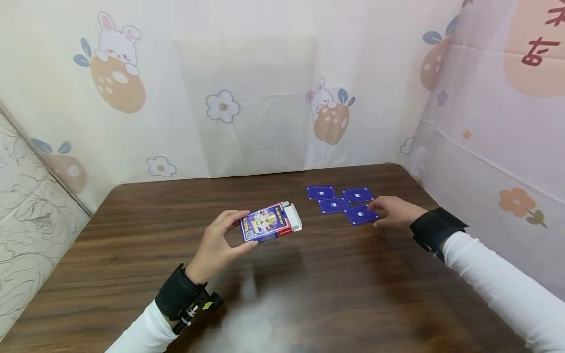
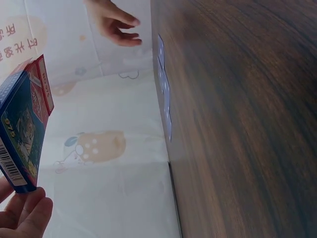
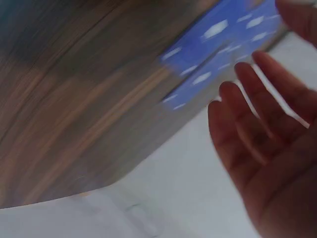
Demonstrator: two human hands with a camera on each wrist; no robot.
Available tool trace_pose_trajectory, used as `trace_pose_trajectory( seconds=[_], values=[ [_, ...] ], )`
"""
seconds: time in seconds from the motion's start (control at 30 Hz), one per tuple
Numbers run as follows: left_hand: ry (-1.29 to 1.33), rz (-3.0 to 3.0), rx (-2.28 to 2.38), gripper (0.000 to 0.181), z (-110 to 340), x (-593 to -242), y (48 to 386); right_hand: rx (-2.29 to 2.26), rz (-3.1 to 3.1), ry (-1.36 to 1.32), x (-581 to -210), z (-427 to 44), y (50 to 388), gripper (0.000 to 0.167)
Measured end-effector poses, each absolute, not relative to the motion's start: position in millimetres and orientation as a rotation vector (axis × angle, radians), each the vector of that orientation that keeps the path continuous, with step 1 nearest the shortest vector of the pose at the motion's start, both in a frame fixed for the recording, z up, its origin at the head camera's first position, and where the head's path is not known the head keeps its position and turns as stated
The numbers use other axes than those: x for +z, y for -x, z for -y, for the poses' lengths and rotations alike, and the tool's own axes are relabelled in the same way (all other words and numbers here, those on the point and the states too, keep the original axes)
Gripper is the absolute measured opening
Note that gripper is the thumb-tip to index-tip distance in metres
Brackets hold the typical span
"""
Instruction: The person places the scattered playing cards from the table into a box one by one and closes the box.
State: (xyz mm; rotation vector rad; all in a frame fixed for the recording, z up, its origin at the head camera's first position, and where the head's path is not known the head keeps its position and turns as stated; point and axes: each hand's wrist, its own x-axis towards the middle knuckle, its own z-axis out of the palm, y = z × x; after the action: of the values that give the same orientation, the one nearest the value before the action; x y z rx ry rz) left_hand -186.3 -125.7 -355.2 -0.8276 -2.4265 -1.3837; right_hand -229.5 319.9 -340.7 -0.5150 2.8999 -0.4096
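Note:
My left hand grips a blue and red card box by its edges, thumb at the near side. The box is tilted above the table, its white end flap standing out on the right. In the left wrist view the box's side shows a barcode, with fingertips at its lower end. My right hand hovers beside the nearest blue card, fingers slightly bent and apart, holding nothing. Several blue cards lie flat in a loose cluster, among them a back-left card.
The brown wooden table backs onto a pale printed curtain. Another curtain hangs along the right side. A white patterned panel stands at the left.

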Motion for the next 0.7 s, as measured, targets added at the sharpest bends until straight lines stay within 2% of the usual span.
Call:
trace_pose_trajectory(
  seconds=[0.1, 0.23, 0.4, 0.7],
  values=[
    [0.832, 2.426, -1.375, 0.060, 125, -354, 187, -0.336, -2.874, 0.564, -351, -333, 246, 0.051],
    [0.841, 2.424, -1.370, 0.060, 124, -353, 187, -0.298, -2.864, 0.634, -362, -345, 263, 0.058],
    [0.834, 2.437, -1.371, 0.060, 123, -354, 187, -0.283, -2.847, 0.665, -373, -355, 276, 0.060],
    [0.828, 2.462, -1.364, 0.059, 123, -354, 188, -0.379, -2.829, 0.562, -379, -366, 288, 0.060]
  ],
)
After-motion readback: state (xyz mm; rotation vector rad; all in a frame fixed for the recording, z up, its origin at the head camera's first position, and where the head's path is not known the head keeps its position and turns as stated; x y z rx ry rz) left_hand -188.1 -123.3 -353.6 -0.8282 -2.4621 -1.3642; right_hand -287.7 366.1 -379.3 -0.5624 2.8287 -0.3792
